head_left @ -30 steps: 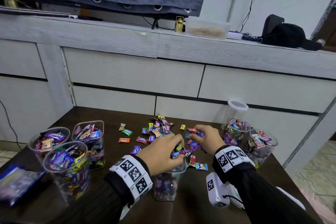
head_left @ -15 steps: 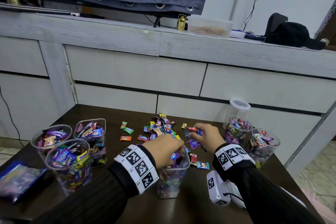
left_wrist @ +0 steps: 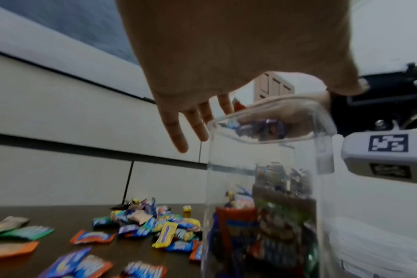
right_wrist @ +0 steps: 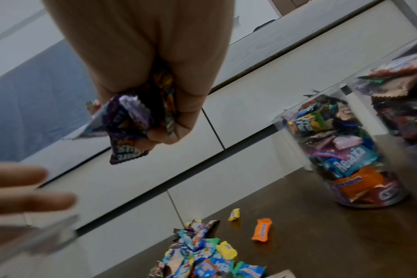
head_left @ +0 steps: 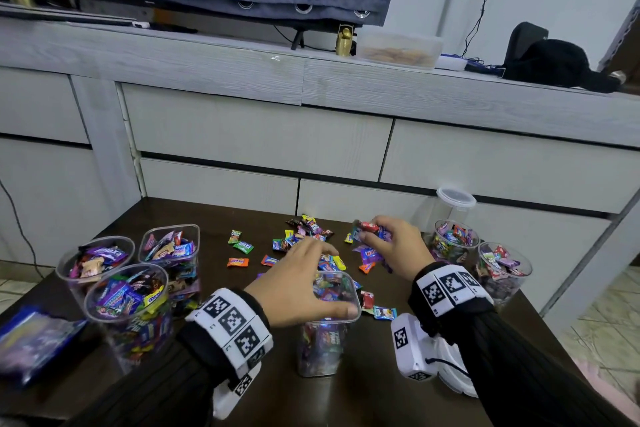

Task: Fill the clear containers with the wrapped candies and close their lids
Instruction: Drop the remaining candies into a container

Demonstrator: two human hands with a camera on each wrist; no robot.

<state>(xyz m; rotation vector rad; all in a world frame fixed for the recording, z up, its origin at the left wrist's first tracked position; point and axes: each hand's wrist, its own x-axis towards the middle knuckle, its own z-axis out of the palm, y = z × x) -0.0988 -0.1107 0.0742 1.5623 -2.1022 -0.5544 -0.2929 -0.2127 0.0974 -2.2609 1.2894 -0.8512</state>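
A clear square container (head_left: 325, 333) stands near the table's front, partly filled with wrapped candies. My left hand (head_left: 304, 281) hovers just over its rim, fingers spread and straight, holding nothing; the left wrist view shows the left hand (left_wrist: 191, 127) above the container (left_wrist: 269, 178). Just behind the container, my right hand (head_left: 384, 243) is raised a little off the table and grips a handful of candies (head_left: 369, 227); in the right wrist view purple wrappers (right_wrist: 129, 127) stick out of the fist. Loose candies (head_left: 304, 236) lie scattered mid-table.
Three open, candy-filled containers (head_left: 128, 302) stand at the left, and two round ones (head_left: 453, 239) at the right. A lidded, empty-looking jar (head_left: 453, 204) stands behind those. A blue packet (head_left: 31, 340) lies at the left edge of the dark table (head_left: 346, 399). Grey drawers rise behind.
My left hand carried candies to the square container, let them go inside and spread its fingers. My right hand closed on a handful from the pile and lifted slightly.
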